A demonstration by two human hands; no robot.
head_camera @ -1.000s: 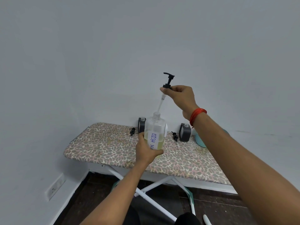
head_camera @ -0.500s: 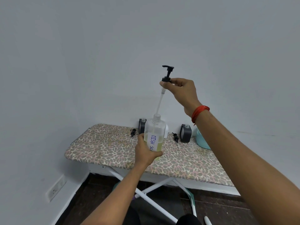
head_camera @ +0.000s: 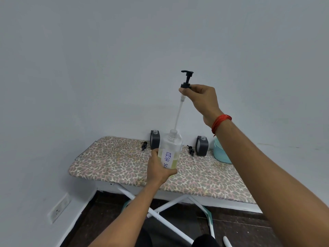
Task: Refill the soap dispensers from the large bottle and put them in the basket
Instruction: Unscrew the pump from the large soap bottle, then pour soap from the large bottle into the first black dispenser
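Grips the large bottle (head_camera: 170, 150) with the left hand (head_camera: 158, 168) round its lower half, above the ironing board (head_camera: 110, 163) — yellowish liquid in the lower part. Pinches the black pump (head_camera: 186, 81) at its collar with the right hand (head_camera: 203, 98), raised well above the bottle, with the clear dip tube (head_camera: 179, 113) reaching down to the open neck. Leaves the uncapped left dispenser (head_camera: 154, 142) and right dispenser (head_camera: 201, 146) at the board's far edge, teal basket (head_camera: 220, 152) just beside the latter.

A leopard-print ironing board (head_camera: 110, 163) stands by the white wall (head_camera: 89, 68), with seemingly a socket (head_camera: 59, 208) below.
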